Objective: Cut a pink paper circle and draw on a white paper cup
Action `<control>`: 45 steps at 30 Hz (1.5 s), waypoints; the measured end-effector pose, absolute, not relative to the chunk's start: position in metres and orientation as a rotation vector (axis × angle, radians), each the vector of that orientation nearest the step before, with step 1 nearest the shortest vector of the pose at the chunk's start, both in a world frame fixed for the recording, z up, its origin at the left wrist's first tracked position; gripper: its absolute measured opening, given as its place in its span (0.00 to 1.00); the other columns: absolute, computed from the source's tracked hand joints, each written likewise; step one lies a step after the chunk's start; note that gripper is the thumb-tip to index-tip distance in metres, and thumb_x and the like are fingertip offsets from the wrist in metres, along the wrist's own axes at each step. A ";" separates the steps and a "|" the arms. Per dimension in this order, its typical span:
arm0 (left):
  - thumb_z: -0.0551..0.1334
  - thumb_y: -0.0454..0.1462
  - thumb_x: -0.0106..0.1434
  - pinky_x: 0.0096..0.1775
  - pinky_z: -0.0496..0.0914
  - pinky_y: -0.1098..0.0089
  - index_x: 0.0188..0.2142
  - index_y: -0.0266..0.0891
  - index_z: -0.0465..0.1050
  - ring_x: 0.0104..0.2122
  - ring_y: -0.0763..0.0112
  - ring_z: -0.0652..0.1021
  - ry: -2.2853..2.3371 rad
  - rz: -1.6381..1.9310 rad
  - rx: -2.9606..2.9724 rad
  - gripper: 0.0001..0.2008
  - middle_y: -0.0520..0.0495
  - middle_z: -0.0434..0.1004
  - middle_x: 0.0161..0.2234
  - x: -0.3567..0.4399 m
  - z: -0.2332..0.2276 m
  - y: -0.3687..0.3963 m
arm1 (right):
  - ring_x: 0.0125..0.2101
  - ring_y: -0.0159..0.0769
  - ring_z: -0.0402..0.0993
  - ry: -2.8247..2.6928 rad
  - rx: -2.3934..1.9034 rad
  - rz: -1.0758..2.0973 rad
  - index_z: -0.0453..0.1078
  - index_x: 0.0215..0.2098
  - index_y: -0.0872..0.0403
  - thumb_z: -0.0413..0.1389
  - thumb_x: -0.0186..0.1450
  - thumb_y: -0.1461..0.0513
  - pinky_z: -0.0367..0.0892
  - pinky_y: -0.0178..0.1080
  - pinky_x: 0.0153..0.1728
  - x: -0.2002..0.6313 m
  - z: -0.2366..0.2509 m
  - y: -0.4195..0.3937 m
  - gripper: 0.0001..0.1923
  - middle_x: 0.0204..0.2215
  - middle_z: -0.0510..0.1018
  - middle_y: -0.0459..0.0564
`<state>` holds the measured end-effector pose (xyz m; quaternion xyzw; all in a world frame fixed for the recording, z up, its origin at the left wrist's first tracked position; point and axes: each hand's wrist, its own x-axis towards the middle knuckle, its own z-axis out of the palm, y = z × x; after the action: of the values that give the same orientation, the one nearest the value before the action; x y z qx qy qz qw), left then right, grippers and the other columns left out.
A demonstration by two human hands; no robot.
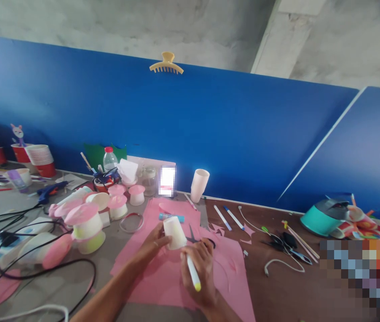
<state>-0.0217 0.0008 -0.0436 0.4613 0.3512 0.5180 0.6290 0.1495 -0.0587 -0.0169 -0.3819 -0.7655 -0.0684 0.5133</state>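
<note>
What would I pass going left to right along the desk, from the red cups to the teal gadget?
Stacked red cups → clear bottle with red cap → paper cup held in the left hand → right hand gripping a marker → two pens → teal appliance.

Left hand [152,243] holds a white cup [174,232] (upturned) over pink paper [230,268]; right hand [199,268] holds a marker [193,273].

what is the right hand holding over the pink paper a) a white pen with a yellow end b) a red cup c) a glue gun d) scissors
a: the right hand grips a white pen with a yellow end, beside the white paper cup held by the left hand, above the pink paper.
</note>
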 end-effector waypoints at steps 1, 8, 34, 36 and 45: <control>0.71 0.40 0.53 0.44 0.70 0.62 0.49 0.41 0.73 0.44 0.56 0.77 0.803 1.189 1.049 0.23 0.46 0.80 0.43 -0.022 -0.045 0.002 | 0.27 0.38 0.70 -1.825 -0.937 -0.174 0.66 0.36 0.50 0.49 0.67 0.70 0.63 0.48 0.44 0.153 -0.016 -0.056 0.09 0.25 0.72 0.44; 0.71 0.41 0.54 0.43 0.70 0.64 0.49 0.38 0.74 0.43 0.59 0.76 0.793 1.232 1.069 0.23 0.45 0.80 0.42 -0.023 -0.050 0.004 | 0.26 0.38 0.69 -1.896 -0.871 -0.172 0.65 0.36 0.50 0.49 0.67 0.69 0.64 0.48 0.44 0.141 -0.018 -0.064 0.08 0.25 0.71 0.44; 0.72 0.44 0.52 0.44 0.69 0.63 0.48 0.39 0.74 0.44 0.57 0.76 0.816 1.236 1.067 0.25 0.45 0.78 0.42 -0.023 -0.057 0.009 | 0.27 0.36 0.71 -1.819 -0.957 -0.153 0.67 0.36 0.51 0.49 0.67 0.70 0.63 0.46 0.44 0.153 -0.017 -0.052 0.09 0.26 0.74 0.44; 0.73 0.44 0.51 0.43 0.69 0.64 0.48 0.39 0.74 0.43 0.57 0.76 0.814 1.248 1.073 0.26 0.45 0.78 0.41 -0.024 -0.059 0.010 | 0.27 0.36 0.71 -1.842 -0.914 -0.145 0.67 0.36 0.50 0.50 0.66 0.70 0.63 0.47 0.45 0.147 -0.018 -0.058 0.09 0.26 0.74 0.44; 0.72 0.46 0.51 0.44 0.70 0.62 0.49 0.41 0.74 0.45 0.55 0.76 0.834 1.242 1.071 0.27 0.44 0.79 0.44 -0.022 -0.056 0.009 | 0.27 0.37 0.72 -1.854 -0.857 -0.125 0.67 0.36 0.50 0.49 0.65 0.71 0.63 0.47 0.46 0.148 -0.018 -0.058 0.10 0.26 0.74 0.43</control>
<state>-0.0224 0.0085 -0.0556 0.4632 0.3605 0.5372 0.6058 0.1483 -0.0578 -0.0176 -0.3575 -0.7735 -0.0522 0.5208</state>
